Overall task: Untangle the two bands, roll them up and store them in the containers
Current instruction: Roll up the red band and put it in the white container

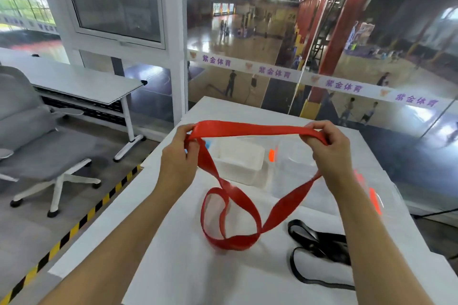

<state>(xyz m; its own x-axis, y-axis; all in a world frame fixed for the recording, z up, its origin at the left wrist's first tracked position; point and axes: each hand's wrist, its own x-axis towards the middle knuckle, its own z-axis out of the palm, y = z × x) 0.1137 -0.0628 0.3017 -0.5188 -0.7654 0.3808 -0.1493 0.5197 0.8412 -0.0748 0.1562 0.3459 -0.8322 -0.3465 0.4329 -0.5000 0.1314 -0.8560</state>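
Head view showed the left hand (179,156) and right hand (327,146) with fingers pinching the red band (250,129), stretched mid-frame above the counter (173,267). Its lower loop looked twisted; flattening it before rolling seemed wise. The black band (319,242) lay lower right.

place: glass-walled room overlooking an indoor sports hall | evidence: wooden courts (247,32) lying below with people standing and playing | glass wall (347,86) carrying a printed strip | white desk (74,79) and grey office chair (27,136) sitting at left | white table (173,255) standing in front
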